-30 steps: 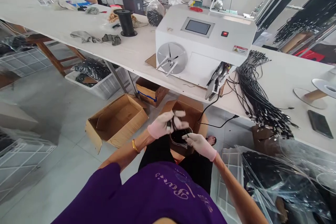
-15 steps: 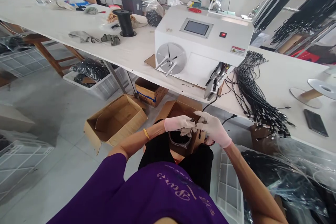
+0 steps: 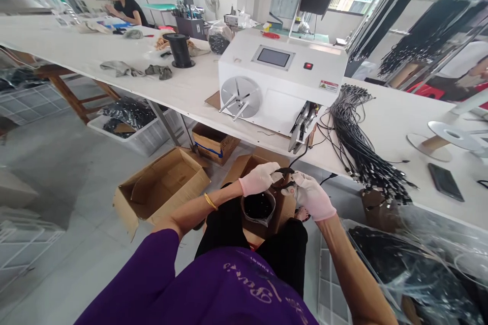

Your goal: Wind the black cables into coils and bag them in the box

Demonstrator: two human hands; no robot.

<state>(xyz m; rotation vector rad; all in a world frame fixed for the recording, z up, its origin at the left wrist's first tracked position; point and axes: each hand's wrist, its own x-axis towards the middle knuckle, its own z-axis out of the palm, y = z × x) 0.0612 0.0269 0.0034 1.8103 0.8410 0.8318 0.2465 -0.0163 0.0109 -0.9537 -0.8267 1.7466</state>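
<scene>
Both my hands wear white gloves and meet over an open cardboard box (image 3: 285,216) between my knees. A small coil of black cable (image 3: 284,171) is stretched between them. My left hand (image 3: 260,179) pinches its left side. My right hand (image 3: 309,195) is closed on its right side, with the fingertips partly hidden. Just below the hands, inside the box, sits a clear plastic bag (image 3: 263,222) of small black pieces, too small to name.
Ahead on the long white table (image 3: 202,91) stands a white winding machine (image 3: 282,68) with a screen. To its right lie a bundle of black cables (image 3: 356,137), an empty spool (image 3: 434,144) and a phone (image 3: 445,181). Another cardboard box (image 3: 163,188) is at floor level left. A co-worker (image 3: 125,5) sits far left.
My hands have moved slightly apart, and the black coil now shows between them. The bag below is less covered. The view has tilted up slightly.
</scene>
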